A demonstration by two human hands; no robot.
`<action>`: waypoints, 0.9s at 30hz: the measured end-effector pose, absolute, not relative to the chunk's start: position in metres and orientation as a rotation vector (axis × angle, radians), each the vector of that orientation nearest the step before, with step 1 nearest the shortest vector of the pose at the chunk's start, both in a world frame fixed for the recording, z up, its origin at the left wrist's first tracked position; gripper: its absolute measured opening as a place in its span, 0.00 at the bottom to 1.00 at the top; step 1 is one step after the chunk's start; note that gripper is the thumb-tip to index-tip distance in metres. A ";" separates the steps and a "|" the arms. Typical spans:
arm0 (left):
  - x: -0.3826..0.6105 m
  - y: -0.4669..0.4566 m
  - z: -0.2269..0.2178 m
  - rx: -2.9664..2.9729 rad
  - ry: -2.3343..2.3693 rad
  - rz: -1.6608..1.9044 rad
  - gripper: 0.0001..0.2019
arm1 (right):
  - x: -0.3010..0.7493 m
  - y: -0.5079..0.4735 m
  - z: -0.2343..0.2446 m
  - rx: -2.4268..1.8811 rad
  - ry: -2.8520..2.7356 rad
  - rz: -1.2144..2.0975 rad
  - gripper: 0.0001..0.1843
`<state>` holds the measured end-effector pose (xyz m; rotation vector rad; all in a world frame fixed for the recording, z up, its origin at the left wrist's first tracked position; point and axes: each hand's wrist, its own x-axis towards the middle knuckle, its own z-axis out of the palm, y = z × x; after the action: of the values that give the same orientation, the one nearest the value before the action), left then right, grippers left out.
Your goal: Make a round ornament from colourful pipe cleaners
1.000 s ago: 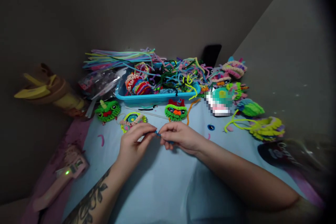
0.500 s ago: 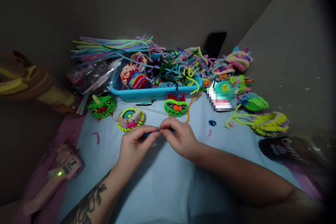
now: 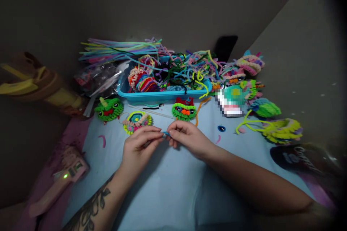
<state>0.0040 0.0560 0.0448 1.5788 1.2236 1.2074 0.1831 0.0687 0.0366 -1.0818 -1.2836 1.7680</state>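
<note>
My left hand [image 3: 139,146] and my right hand [image 3: 187,138] meet over the light blue cloth [image 3: 168,187], fingertips pinched together. Between them shows a short bit of blue pipe cleaner [image 3: 166,134], gripped by both. Just beyond the hands lie a green owl-like face with an orange beak [image 3: 183,111] and a round yellow-rimmed coil piece [image 3: 136,121]. A green horned face [image 3: 109,108] lies further left.
A blue tray [image 3: 162,96] full of tangled pipe cleaners sits at the back, with long straight ones [image 3: 119,48] behind. Several finished pieces [image 3: 264,108] lie right. A pink glue gun [image 3: 61,180] with a green light lies left. A dark packet [image 3: 300,157] lies right.
The hands stay pinched on the blue piece and have shifted only slightly. The view has swayed a little left and right.
</note>
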 end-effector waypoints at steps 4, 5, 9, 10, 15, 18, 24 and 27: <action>0.005 0.055 0.041 1.552 1.235 1.184 0.08 | 0.183 0.068 0.038 -1.096 -1.228 1.871 0.12; 0.006 0.055 0.040 1.541 1.255 1.175 0.09 | 0.182 0.068 0.038 -1.117 -1.241 1.858 0.11; 0.006 0.054 0.037 1.619 1.293 1.119 0.09 | 0.182 0.067 0.038 -1.189 -1.450 1.640 0.06; 0.005 0.054 0.037 1.658 1.286 1.112 0.08 | 0.183 0.067 0.039 -1.199 -1.526 1.551 0.05; 0.005 0.054 0.036 1.749 1.253 1.083 0.06 | 0.183 0.064 0.040 -1.149 -1.868 1.079 0.05; 0.006 0.053 0.036 1.698 1.269 1.055 0.05 | 0.183 0.062 0.035 -1.032 -2.025 0.793 0.08; 0.008 0.054 0.034 1.409 1.307 0.949 0.08 | 0.183 0.060 0.028 -0.917 -2.116 0.549 0.10; 0.006 0.056 0.034 1.331 1.309 0.970 0.10 | 0.182 0.060 0.032 -0.982 -2.006 0.713 0.07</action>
<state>0.0063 0.0563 0.0337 1.3311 1.3085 0.9700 0.1824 0.0601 0.0323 -0.9823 -2.0065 0.7130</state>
